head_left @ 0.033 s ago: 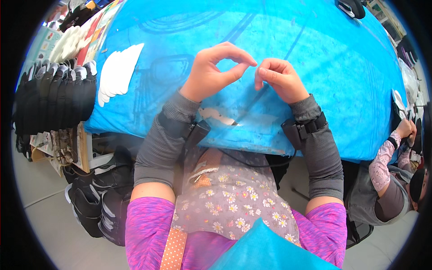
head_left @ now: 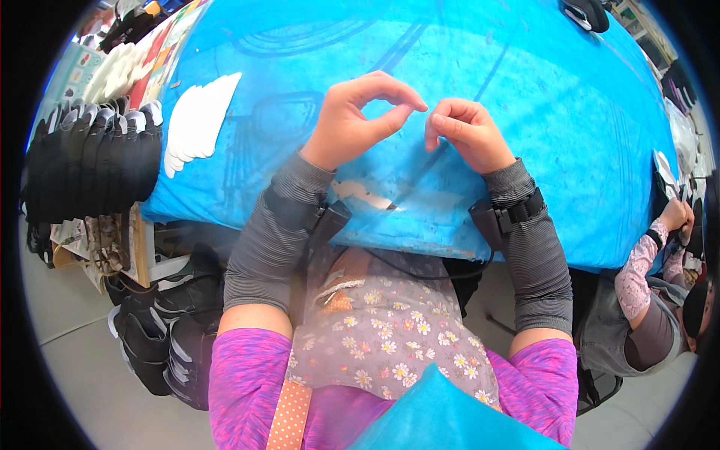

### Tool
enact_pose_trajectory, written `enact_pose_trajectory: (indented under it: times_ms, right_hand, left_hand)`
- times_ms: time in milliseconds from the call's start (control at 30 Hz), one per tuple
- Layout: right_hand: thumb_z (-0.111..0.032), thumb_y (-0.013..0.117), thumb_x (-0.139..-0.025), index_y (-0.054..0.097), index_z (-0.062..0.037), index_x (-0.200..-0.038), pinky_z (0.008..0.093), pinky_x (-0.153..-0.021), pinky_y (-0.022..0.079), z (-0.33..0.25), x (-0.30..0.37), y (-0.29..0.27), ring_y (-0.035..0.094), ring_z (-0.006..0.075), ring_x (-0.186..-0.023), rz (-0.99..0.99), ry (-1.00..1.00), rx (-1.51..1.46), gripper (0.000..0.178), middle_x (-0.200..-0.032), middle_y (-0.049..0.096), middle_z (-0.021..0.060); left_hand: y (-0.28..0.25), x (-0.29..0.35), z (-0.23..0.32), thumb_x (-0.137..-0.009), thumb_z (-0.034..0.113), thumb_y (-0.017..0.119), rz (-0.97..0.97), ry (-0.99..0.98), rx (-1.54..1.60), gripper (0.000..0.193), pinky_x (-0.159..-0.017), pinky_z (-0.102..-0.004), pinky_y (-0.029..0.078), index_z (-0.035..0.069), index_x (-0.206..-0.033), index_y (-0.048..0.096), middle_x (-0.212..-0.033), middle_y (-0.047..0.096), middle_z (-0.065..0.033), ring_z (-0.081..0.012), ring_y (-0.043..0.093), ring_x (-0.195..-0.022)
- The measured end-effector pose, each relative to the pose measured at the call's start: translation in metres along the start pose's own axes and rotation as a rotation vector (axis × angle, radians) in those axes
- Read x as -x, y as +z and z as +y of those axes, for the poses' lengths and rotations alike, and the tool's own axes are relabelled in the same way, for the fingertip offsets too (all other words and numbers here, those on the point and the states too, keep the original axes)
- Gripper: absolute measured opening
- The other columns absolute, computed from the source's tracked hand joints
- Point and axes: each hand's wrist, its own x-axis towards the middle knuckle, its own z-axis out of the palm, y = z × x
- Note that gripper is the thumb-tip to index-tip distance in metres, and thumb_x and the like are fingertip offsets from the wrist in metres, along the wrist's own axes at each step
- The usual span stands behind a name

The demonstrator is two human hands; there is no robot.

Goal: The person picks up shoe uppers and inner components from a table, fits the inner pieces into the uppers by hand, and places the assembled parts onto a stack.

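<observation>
My left hand [head_left: 352, 120] and my right hand [head_left: 469, 133] are raised over the blue-covered table [head_left: 360, 45], their fingertips close together. The thumb and forefinger of my left hand curve into a ring and meet at the tips. On my right hand the thumb presses against the bent fingers. Anything pinched between the fingertips is too small to make out. To the left of my hands, a fanned stack of flat white insole-shaped pieces [head_left: 196, 124] lies on the cover.
Black shoe uppers [head_left: 94, 165] stand in a row along the table's left side, near more white pieces [head_left: 112, 71]. Dark shoes [head_left: 176, 330] hang or pile below. A black shoe [head_left: 589, 13] sits at the far right. Another person's hands [head_left: 677, 215] work at the right edge.
</observation>
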Motion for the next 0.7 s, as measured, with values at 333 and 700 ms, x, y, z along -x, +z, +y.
enact_pose_trajectory:
  times_ms: [333,700]
  right_hand:
    - [-0.02,0.062,-0.095,0.067,-0.0037,-0.084,0.0281,-0.077,0.047,0.003,0.001,-0.002,0.061,0.0124,-0.078,0.01,0.025,0.003,0.02,-0.08,0.069,0.0056]
    - [-0.02,0.063,-0.094,0.066,-0.0032,-0.082,0.0271,-0.075,0.046,-0.001,-0.003,0.003,0.06,0.0118,-0.077,0.003,0.01,0.068,0.02,-0.08,0.069,0.0056]
  left_hand:
    - [-0.007,-0.001,0.0,-0.093,0.009,0.054,0.083,-0.141,0.235,0.019,-0.085,-0.0322,0.05,-0.002,-0.091,0.069,-0.094,0.07,-0.0096,-0.017,0.063,-0.091]
    - [-0.01,-0.004,0.006,-0.082,-0.003,0.074,0.15,-0.163,0.197,0.013,-0.083,-0.028,0.053,0.0,-0.093,0.07,-0.096,0.071,-0.0091,-0.015,0.066,-0.092]
